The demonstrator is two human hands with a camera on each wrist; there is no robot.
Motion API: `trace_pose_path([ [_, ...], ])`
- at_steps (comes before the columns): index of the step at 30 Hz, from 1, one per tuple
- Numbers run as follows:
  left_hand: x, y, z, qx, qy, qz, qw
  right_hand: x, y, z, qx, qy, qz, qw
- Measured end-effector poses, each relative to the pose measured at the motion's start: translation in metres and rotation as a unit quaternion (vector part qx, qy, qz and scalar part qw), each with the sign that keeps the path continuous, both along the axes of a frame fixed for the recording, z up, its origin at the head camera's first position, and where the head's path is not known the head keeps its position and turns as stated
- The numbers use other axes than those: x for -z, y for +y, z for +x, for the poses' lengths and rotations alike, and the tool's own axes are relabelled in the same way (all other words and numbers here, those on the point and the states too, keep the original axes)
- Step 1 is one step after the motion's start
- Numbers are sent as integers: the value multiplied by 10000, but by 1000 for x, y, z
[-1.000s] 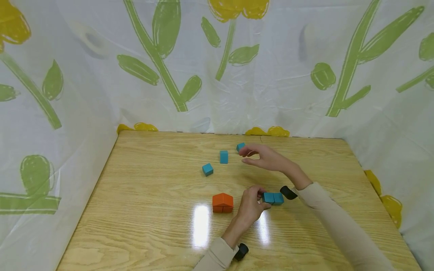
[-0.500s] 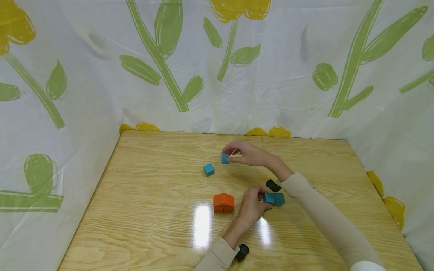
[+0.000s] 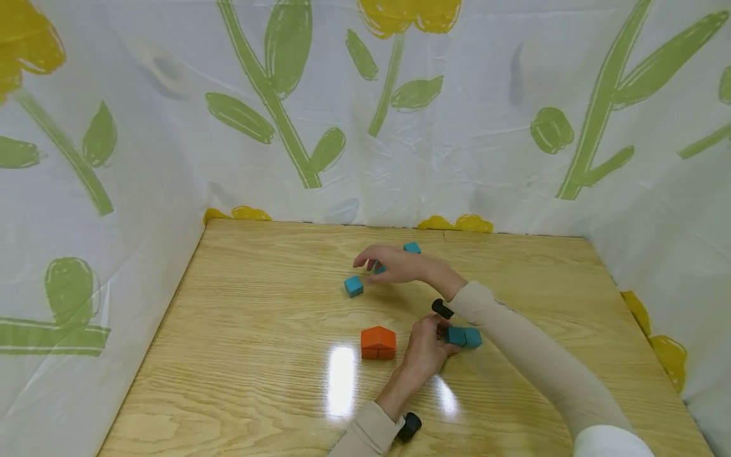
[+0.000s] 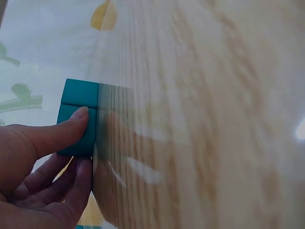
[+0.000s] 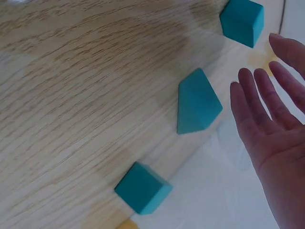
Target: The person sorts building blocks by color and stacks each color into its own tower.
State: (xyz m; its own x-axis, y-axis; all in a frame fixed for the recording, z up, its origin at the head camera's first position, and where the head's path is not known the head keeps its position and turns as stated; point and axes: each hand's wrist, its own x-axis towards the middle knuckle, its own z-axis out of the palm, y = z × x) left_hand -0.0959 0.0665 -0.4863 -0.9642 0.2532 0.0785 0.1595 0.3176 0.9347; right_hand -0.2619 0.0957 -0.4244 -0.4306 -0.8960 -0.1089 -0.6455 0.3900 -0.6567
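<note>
Two blue cubes sit side by side on the wooden table. My left hand [image 3: 425, 348] pinches the left cube [image 3: 454, 336] between thumb and fingers, while the right cube [image 3: 472, 337] stands against it. In the left wrist view, the thumb lies on the held cube [image 4: 78, 126]. My right hand [image 3: 394, 264] reaches over the table's far part with fingers spread and nothing held. Beneath it, partly hidden, is a blue triangular block [image 5: 198, 102]. Its fingertips are close to a loose blue cube [image 5: 242, 21], and another blue cube [image 3: 412, 247] sits farther back.
Left of my left hand stands a small orange house shape [image 3: 378, 343], a peaked block on top of smaller orange blocks. A white cloth [image 3: 320, 203] printed with flowers walls the table [image 3: 240, 304] at the back and both sides.
My right hand has moved left, passing over the back cube and the triangular block towards the loose cube. My left hand stays on the paired cubes.
</note>
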Motion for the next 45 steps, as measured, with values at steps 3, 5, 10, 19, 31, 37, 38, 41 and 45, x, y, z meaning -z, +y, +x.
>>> trace_pose_path([
  [3, 1, 1, 0, 17, 121, 12, 9999, 1, -6, 1, -94, -14, 211, 9997],
  [5, 1, 1, 1, 3, 126, -29, 9999, 2, -10, 2, -145, -22, 340, 9993],
  [10, 1, 2, 3, -35, 166, -179, 9997, 6, -18, 2, -265, 75, 582, 9979],
  [19, 0, 2, 4, -3, 159, -186, 9997, 6, -25, 3, -439, 153, 729, 9963],
  [31, 3, 2, 2, -48, 230, -72, 9997, -6, -7, 0, -176, -145, 294, 9993],
  [37, 2, 2, 1, -62, 51, -92, 9999, -11, 10, 0, 78, -183, 53, 9998],
  [38, 2, 2, 1, -70, -9, -97, 9999, -13, 13, 1, 138, -257, -6, 9996],
  [41, 1, 2, 1, -61, -86, -104, 9999, -15, 22, 2, 236, -341, -137, 9990],
  [45, 0, 1, 0, -15, -138, -108, 9998, -17, 33, 4, 321, -436, -212, 9983],
])
